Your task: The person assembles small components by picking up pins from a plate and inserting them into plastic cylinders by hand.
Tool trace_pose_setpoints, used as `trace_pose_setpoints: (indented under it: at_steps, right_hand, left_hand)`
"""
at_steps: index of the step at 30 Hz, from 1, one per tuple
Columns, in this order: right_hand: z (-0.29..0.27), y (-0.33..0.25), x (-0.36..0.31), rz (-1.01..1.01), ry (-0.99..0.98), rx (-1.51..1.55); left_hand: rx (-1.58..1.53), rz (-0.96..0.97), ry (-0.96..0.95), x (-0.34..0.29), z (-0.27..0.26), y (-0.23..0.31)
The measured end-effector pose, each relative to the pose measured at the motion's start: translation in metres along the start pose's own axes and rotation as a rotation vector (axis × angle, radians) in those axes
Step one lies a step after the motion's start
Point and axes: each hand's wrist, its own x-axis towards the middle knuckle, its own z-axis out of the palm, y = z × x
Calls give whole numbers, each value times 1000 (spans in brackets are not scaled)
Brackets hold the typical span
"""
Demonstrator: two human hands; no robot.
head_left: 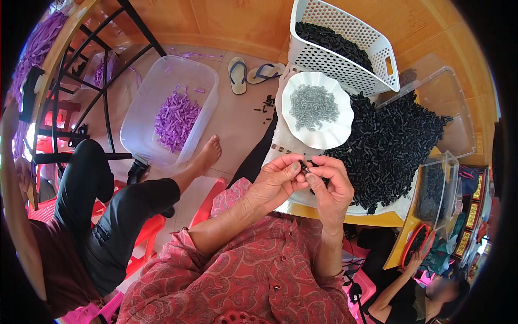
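Observation:
My left hand (286, 175) and my right hand (332, 186) meet at the near edge of the table. Both are closed, with fingertips pinching a small black piece (304, 166) between them; its exact kind is too small to make out. Just beyond them stands a white plate with a wavy rim (324, 141), holding many small clear greyish pieces (313, 107). A large heap of short black tube-like pieces (386, 154) spreads over a white cloth right beside my right hand.
Behind the plate, a white perforated basket (337, 66) holds more black pieces. Clear bins (445, 102) edge the heap. On the floor at left, a translucent tub (143, 108) holds purple pieces, near slippers (237, 75). One person (86, 216) sits at left, another (402, 291) at lower right.

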Motion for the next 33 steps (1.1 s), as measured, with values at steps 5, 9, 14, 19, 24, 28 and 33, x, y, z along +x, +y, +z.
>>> trace_pose_setpoints:
  at_steps: [5,9,14,19,24,28,33]
  right_hand:
    - [-1,-1,-1,14,-1,-11]
    - [-1,1,-1,18,22,-41]
    - [2,8,-1,41,54,44]
    - [13,-1,-2,-114,125,-228]
    - [1,-7,-21,-214,222,-374]
    - [-38,5,-47,-116,245,-496]
    - [-71,26,-71,74,323,-654]
  left_hand:
    - [31,13,-23,-2,-2,-2]
    - [65,24,-23,-1,-4,-5]
    - [142,11,-67,1,-7,-8]
    - [102,35,-1,-1,-2,1]
    - [109,-7,-41,3,-5,4]
    - [150,-36,-34,2,-2,4]
    - [239,-44,-20,-2,6,-3]
